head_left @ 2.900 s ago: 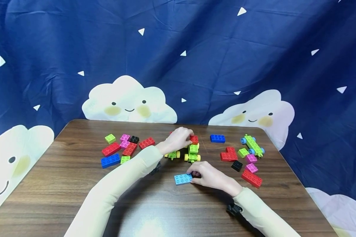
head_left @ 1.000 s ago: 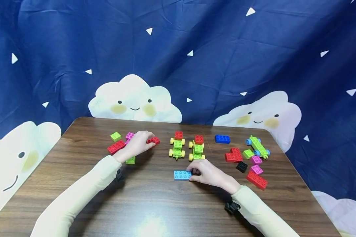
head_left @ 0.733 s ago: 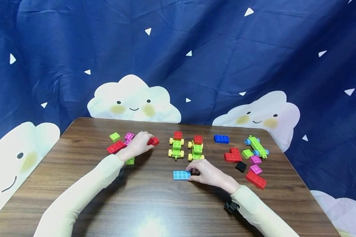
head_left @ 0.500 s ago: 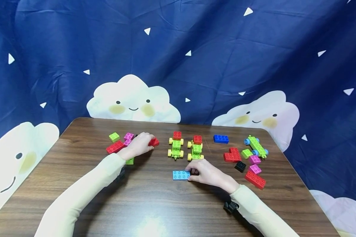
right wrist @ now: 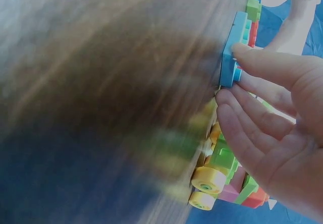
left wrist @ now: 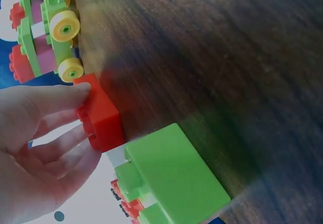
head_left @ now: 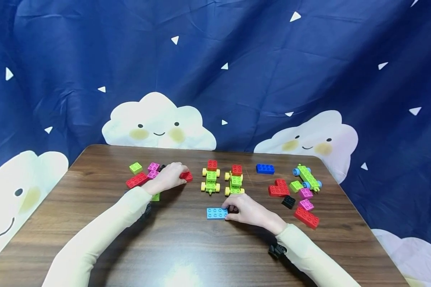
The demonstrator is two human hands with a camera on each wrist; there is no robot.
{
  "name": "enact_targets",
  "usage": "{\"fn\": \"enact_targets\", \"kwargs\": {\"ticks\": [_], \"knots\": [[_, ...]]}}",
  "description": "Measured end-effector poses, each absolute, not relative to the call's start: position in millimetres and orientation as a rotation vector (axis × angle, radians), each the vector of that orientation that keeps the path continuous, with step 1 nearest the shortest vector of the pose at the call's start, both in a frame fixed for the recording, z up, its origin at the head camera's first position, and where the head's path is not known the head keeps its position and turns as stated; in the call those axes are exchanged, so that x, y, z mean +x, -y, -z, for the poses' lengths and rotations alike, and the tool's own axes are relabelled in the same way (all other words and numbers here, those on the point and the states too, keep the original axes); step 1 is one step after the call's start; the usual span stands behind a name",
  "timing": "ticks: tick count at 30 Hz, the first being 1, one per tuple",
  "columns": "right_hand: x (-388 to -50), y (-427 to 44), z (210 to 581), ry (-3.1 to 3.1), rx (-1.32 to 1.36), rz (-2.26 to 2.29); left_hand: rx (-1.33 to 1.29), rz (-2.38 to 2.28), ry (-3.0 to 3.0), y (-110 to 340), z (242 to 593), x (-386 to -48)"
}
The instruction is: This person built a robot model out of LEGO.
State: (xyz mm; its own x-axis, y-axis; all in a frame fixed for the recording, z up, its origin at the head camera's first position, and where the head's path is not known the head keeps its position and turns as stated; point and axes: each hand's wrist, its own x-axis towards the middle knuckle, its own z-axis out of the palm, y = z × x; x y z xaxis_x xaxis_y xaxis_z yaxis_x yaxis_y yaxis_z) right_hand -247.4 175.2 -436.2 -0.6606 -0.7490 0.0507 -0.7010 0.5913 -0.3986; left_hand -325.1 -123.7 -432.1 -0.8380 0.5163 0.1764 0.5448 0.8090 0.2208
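My left hand (head_left: 169, 176) grips a red toy building brick (head_left: 187, 176) with thumb and fingers, left of the two wheeled cars. In the left wrist view the thumb lies on one side of that red brick (left wrist: 102, 115). My right hand (head_left: 250, 211) pinches the right end of a light blue brick (head_left: 216, 213), which lies flat on the table. In the right wrist view the thumb touches the blue brick (right wrist: 231, 57). Behind the right hand stand a left car (head_left: 211, 179) and a right car (head_left: 236, 181), both green with yellow wheels and red bricks on top.
Around the left forearm lie loose bricks, including a green brick (head_left: 135, 168), a red brick (head_left: 137, 180) and pink bricks (head_left: 153, 169). On the right are a blue brick (head_left: 265, 169), red bricks (head_left: 278, 188), a black brick (head_left: 288, 201) and a green wheeled base (head_left: 308, 177).
My left hand has moved from the two cars leftward to the red brick, which it now grips. My right hand has stayed at the light blue brick.
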Motion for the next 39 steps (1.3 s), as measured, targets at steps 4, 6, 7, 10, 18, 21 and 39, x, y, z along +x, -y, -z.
{"fn": "enact_targets", "kwargs": {"ticks": [4, 6, 7, 10, 18, 21, 39], "knots": [[-248, -174, 437, -2.698, -1.231, 0.591, -0.858, 0.452, 2.907, 125, 431, -327], [-248, -173, 437, -2.698, -1.230, 0.589, -0.846, 0.475, 2.924, 125, 431, -327], [-248, -173, 437, -2.696, -1.230, 0.589, -0.841, 0.478, 2.930, 125, 431, -327], [-247, -171, 437, -2.690, -1.231, 0.592, -0.824, 0.498, 2.945, 126, 429, -325], [-248, -170, 438, -2.692, -1.231, 0.596, -0.917, 0.509, 2.948, 130, 416, -309], [-248, -171, 437, -2.697, -1.230, 0.588, -0.993, 0.521, 2.942, 129, 413, -299], [-251, -174, 435, -2.699, -1.280, 0.568, -1.225, 0.755, 2.927, 94, 417, -258]]}}
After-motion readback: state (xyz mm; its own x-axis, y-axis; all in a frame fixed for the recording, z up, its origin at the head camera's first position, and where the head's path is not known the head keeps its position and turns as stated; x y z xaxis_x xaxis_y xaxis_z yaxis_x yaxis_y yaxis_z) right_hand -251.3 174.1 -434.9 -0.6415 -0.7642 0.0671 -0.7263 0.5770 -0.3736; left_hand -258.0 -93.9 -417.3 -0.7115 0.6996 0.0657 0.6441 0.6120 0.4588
